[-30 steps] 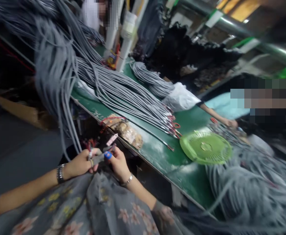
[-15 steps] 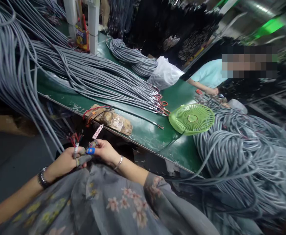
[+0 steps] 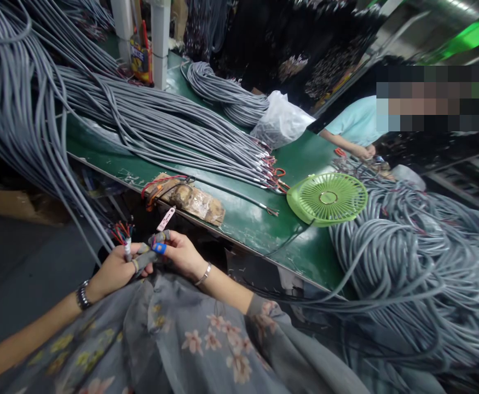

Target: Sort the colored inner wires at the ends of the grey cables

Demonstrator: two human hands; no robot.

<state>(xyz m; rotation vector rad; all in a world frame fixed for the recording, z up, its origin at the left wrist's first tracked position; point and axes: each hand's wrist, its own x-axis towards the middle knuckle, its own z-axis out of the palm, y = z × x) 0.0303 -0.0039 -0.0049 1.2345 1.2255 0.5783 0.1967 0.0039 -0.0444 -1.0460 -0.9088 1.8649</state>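
My left hand (image 3: 118, 269), low in front of my lap, is closed around the white-banded end of a grey cable (image 3: 128, 249). Red, orange and dark wires (image 3: 121, 232) fan out above that fist. Close against it, my right hand (image 3: 184, 256) pinches with thumb and forefinger; a bit of thin coloured wire shows at the fingertips, partly hidden. Grey covers sit on several fingertips, and blue tape (image 3: 159, 249) wraps the right thumb. Just beyond the hands, a pinkish strip with holes (image 3: 166, 219) sticks out at the bench edge by a tape-wrapped wooden block (image 3: 196, 202).
Long grey cables (image 3: 173, 134) lie across the green bench (image 3: 247, 221), their wire ends toward a green fan (image 3: 328, 198). A large heap of coiled cable (image 3: 403, 262) fills the right side. Behind stand a plastic bag (image 3: 282, 121) and a co-worker in a light blue top (image 3: 356, 120).
Both hands have shifted slightly right in the picture, staying close together, as the whole view shifted slightly. The left hand keeps hold of the cable.
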